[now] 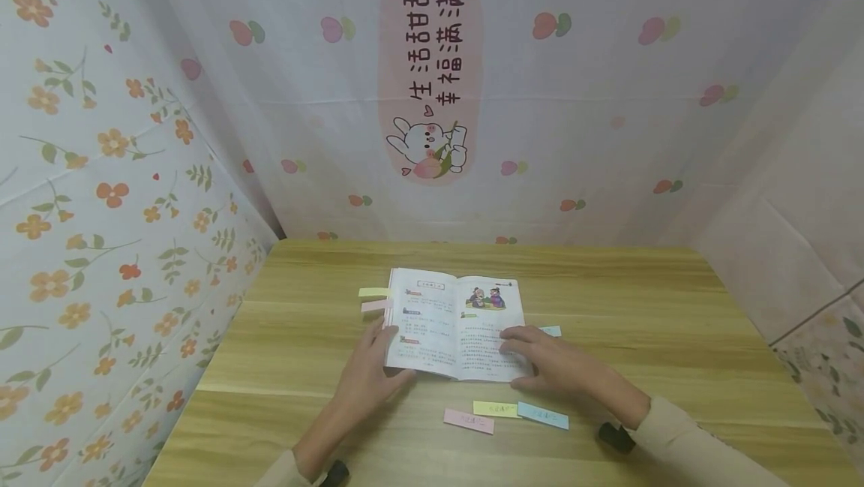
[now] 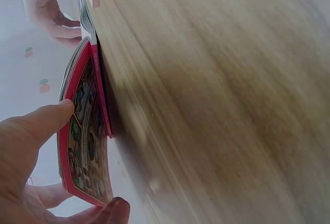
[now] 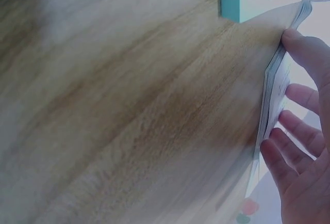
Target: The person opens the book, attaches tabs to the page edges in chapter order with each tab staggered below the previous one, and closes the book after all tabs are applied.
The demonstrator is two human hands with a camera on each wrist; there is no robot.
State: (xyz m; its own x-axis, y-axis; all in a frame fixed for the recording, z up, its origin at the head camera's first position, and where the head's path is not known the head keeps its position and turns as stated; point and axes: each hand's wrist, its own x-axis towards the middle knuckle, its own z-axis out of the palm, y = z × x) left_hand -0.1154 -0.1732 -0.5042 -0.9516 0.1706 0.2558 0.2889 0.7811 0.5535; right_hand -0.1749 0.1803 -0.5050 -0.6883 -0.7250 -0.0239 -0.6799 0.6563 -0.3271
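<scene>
An open book (image 1: 432, 322) lies on the wooden table, its left page bearing text and its right page a coloured picture above text. My left hand (image 1: 367, 363) grips the book's left side by the lower corner. In the left wrist view that side is raised off the table, showing the red-edged cover (image 2: 85, 146) between thumb and fingers. My right hand (image 1: 553, 359) rests at the right page's lower outer edge. Its thumb (image 3: 304, 46) touches the edge near the corner, and the spread fingers lie along the page.
Yellow (image 1: 373, 293) and pink tabs (image 1: 375, 306) stick out from the book's left edge, a blue tab (image 1: 551, 331) from its right. In front lie pink (image 1: 469, 422), yellow (image 1: 495, 408) and blue sticky-note pads (image 1: 543, 416) with handwriting. Patterned cloth (image 1: 506, 97) hangs behind the table.
</scene>
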